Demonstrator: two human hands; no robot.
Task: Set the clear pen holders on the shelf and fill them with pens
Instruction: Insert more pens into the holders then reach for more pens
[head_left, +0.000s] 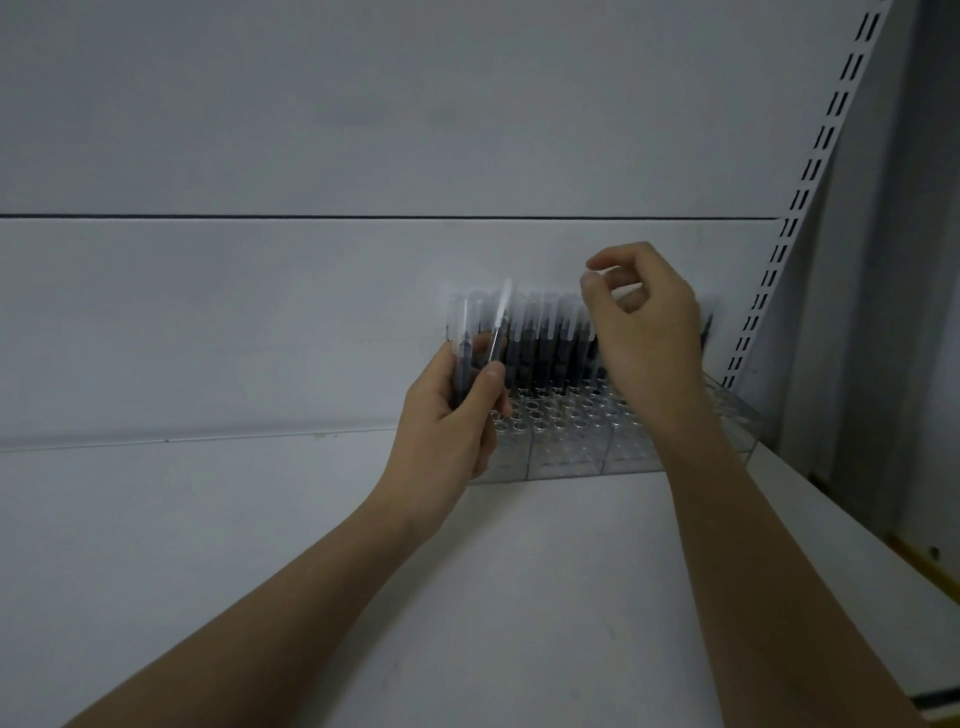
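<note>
Clear pen holders (571, 457) on shelf (519, 571) against back panel, rear rows filled with pens (545, 343), front holes empty. Left hand (447, 415) grips loose pens (480, 343). Right hand (644, 317) above, fingers curled, holding nothing.

A shop or stockroom is being suggested: a white display shelf (519, 597) is being backed by plain panels, a slotted upright rail (810, 171) is being shown, and rows of identical pens (545, 343) are being displayed in clear pen holders (566, 447).
</note>
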